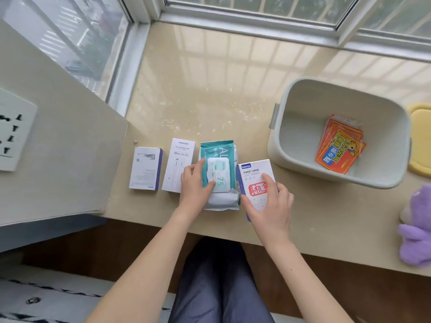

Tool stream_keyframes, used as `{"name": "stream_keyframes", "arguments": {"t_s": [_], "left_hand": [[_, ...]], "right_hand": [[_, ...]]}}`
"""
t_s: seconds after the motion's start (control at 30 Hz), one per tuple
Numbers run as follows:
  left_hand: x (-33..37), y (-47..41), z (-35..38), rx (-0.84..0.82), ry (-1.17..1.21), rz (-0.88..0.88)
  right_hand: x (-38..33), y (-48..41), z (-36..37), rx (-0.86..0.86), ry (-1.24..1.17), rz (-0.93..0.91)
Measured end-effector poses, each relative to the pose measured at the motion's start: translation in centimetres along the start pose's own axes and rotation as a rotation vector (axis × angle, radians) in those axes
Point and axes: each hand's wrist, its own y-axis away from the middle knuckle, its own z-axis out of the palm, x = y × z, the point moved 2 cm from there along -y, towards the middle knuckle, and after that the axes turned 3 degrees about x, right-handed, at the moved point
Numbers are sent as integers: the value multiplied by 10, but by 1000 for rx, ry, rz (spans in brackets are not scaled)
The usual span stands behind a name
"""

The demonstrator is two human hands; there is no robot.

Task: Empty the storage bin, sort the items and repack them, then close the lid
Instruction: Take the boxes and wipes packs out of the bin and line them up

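Bin (303, 106) stands open, with no lid on it, near the right edge of a beige sill (210, 89), below a window. A small stack of orange packets (340, 152) lies in its right half. A yellow lid (421, 136) lies flat just beyond the bin, cut off by the right edge of the view. A purple plush toy (417, 229) sits at the sill's front right.

Four items lie in a row near the front edge of the sill, left of the bin. From left to right they are a small box (145, 169) with a purple side, a white cable box (178, 159), a teal pack of wipes (218, 150) and a white Kovol box (254, 171) with a red stamp mark.

The person's left hand (196, 185) rests on the wipes. Its fingers lie loosely over the pack's flap, and the thumb is spread out towards the cable box. It is not gripping.

The right hand (268, 206) holds the Kovol box just beside the wipes. The thumb is on the box's left edge, the index finger lies on top, and the other fingers curl round its right edge.

A beige panel with a wall socket (11, 129) stands to the left of the sill.
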Motion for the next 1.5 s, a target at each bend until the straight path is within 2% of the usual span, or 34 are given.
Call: {"name": "stream_keyframes", "arguments": {"t_s": [0.13, 0.33, 0.53, 0.63, 0.9, 1.0, 1.3, 1.5], "left_hand": [[24, 30, -37, 82, -114, 123], [72, 103, -121, 353, -229, 390], [87, 170, -192, 578, -305, 445], [74, 187, -208, 618, -300, 416], [-2, 194, -230, 529, -329, 333], [-25, 184, -243, 473, -334, 369], [-68, 139, -275, 234, -433, 590], [-90, 120, -253, 161, -373, 551]], "right_hand": [[-26, 0, -29, 4, -21, -88], [-84, 5, -92, 33, -52, -249], [-138, 22, -138, 34, -115, -450], [-154, 33, -139, 15, -111, -525], [-183, 69, -81, -44, -79, -507], [-198, 83, -54, -51, -64, -436], [-229, 115, 8, 70, -50, -160], [-237, 104, 47, 28, -44, -92]]}}
